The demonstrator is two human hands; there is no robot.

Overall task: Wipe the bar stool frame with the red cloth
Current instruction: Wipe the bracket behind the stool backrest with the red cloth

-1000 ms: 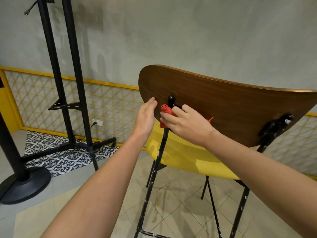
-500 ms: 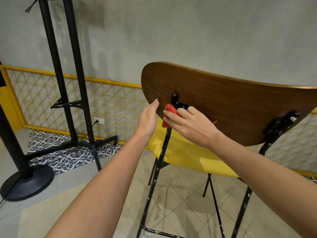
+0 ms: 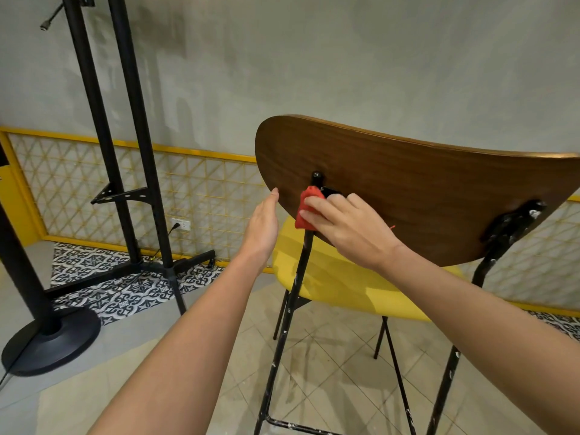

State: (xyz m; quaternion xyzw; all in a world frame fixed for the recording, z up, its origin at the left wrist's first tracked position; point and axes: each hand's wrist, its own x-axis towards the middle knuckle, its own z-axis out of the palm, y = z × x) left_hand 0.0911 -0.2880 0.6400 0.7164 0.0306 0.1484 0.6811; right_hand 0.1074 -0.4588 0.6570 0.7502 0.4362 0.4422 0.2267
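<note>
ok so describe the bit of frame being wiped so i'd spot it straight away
Find the curved brown wooden backrest above the yellow seat. Two black posts run up its back; it is the left post. Unlike the right post, it has the red cloth held against it by the right hand.

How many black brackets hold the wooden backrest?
2. One bracket is on the left, partly covered by the cloth and the right hand. The other bracket is on the right, uncovered, with white flecks. No others show; the hand may hide something.
</note>
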